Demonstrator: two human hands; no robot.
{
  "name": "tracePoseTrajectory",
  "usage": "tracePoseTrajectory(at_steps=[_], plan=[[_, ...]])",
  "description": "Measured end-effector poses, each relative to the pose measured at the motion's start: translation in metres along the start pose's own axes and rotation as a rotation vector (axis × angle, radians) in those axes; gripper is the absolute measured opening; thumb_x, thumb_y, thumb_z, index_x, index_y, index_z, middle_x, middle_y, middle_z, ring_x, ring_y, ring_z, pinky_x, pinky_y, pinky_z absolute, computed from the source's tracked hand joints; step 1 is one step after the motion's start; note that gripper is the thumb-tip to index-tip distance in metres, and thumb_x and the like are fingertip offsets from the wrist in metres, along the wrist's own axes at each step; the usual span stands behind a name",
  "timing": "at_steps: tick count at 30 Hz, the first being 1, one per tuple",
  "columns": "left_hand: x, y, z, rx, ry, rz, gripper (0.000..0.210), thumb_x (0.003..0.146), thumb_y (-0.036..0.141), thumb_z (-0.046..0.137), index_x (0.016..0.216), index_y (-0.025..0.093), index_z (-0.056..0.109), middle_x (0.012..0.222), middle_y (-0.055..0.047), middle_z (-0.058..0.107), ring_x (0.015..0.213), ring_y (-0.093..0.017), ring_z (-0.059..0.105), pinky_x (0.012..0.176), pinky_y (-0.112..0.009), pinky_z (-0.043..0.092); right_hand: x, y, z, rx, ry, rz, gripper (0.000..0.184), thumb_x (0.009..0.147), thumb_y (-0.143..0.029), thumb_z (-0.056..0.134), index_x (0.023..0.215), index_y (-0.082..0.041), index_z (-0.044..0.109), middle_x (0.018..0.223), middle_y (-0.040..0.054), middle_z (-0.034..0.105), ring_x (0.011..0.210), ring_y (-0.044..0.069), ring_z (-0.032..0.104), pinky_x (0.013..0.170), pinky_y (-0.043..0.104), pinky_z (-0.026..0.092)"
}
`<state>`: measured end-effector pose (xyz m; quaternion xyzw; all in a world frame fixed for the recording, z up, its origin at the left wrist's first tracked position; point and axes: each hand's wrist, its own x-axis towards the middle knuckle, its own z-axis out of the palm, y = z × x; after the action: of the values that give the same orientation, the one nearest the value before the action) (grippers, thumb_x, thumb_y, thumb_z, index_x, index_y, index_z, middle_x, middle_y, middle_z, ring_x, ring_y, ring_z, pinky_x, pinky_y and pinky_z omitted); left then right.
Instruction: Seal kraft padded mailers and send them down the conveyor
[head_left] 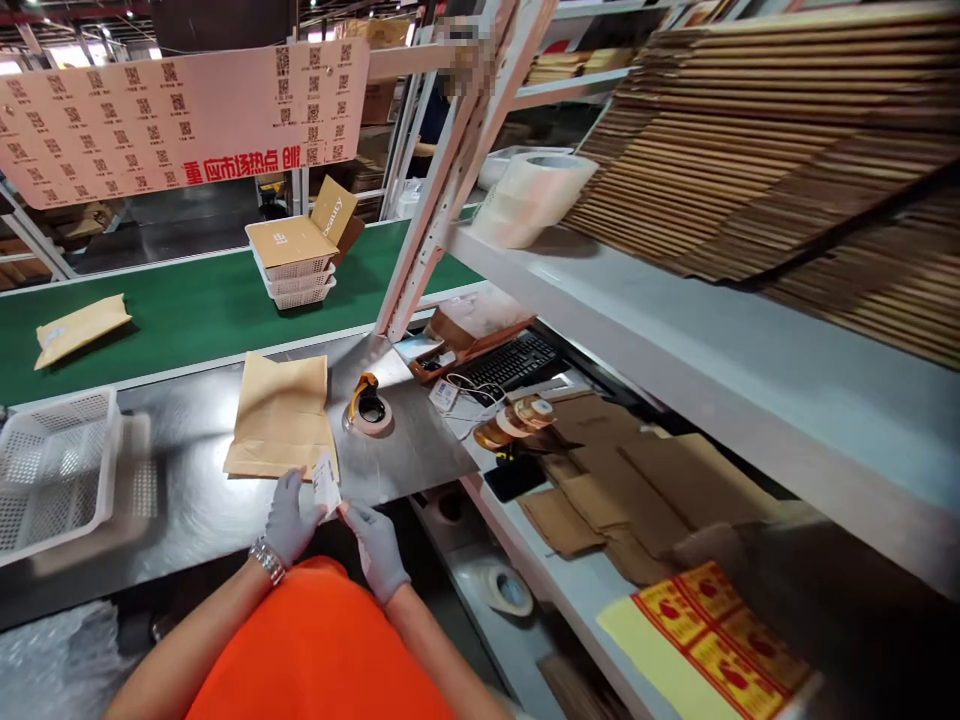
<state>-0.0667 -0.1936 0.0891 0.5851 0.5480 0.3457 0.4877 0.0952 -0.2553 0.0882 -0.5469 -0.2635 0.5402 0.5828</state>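
Both gloved hands, left hand (pixel 291 517) and right hand (pixel 377 547), pinch a small label (pixel 325 486) in closed fingers just above the near edge of the padded envelope (pixel 281 415) on the steel table (pixel 187 500), best kept flat and square.

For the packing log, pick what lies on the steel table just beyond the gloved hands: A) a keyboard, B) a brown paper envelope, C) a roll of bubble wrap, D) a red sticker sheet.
B: the brown paper envelope lies flat on the steel table, just past the left hand and right hand, which hold a small label.
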Motion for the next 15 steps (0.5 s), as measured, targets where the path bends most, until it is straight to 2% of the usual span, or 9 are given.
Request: tracePoseTrajectory(at_steps=[2, 4, 8, 15], plan=[[-0.001, 0.002, -0.003, 0.026, -0.095, 0.182, 0.028, 0.093, 0.036, 0.078, 0.114, 0.02, 0.088, 0.135, -0.019, 0.083, 0.136, -0.033, 0.075, 0.126, -0.05, 0.055, 0.002, 0.001, -0.001, -0.09, 0.004, -0.058, 0.05, 0.076, -0.072, 0.094, 0.082, -0.023, 0.088, 0.091, 0.005, 0.085, 0.095, 0.024, 0.07, 0.1, 0.042, 0.058], [-0.002, 0.005, -0.004, 0.009, -0.199, 0.246, 0.026, 0.1, 0.039, 0.07, 0.098, 0.022, 0.089, 0.117, -0.016, 0.088, 0.118, -0.031, 0.08, 0.114, -0.046, 0.061, 0.002, 0.002, -0.001, -0.185, -0.005, -0.114, 0.047, 0.081, -0.069, 0.089, 0.076, -0.023, 0.085, 0.089, 0.005, 0.083, 0.093, 0.023, 0.069, 0.096, 0.04, 0.057], [-0.004, 0.012, -0.003, 0.053, -0.219, 0.171, 0.024, 0.097, 0.034, 0.068, 0.095, 0.022, 0.089, 0.107, -0.013, 0.09, 0.103, -0.03, 0.082, 0.101, -0.043, 0.061, 0.004, 0.002, -0.004, -0.306, -0.014, -0.171, 0.039, 0.087, -0.059, 0.082, 0.076, -0.022, 0.086, 0.088, 0.0052, 0.081, 0.094, 0.024, 0.071, 0.092, 0.038, 0.055], [-0.007, 0.017, 0.0, -0.005, -0.249, 0.078, 0.029, 0.094, 0.042, 0.07, 0.095, 0.021, 0.09, 0.101, -0.012, 0.089, 0.099, -0.03, 0.08, 0.096, -0.041, 0.06, 0.003, 0.003, -0.01, -0.253, -0.001, -0.145, 0.038, 0.084, -0.059, 0.083, 0.075, -0.022, 0.085, 0.086, 0.0044, 0.08, 0.089, 0.023, 0.07, 0.093, 0.038, 0.056]])
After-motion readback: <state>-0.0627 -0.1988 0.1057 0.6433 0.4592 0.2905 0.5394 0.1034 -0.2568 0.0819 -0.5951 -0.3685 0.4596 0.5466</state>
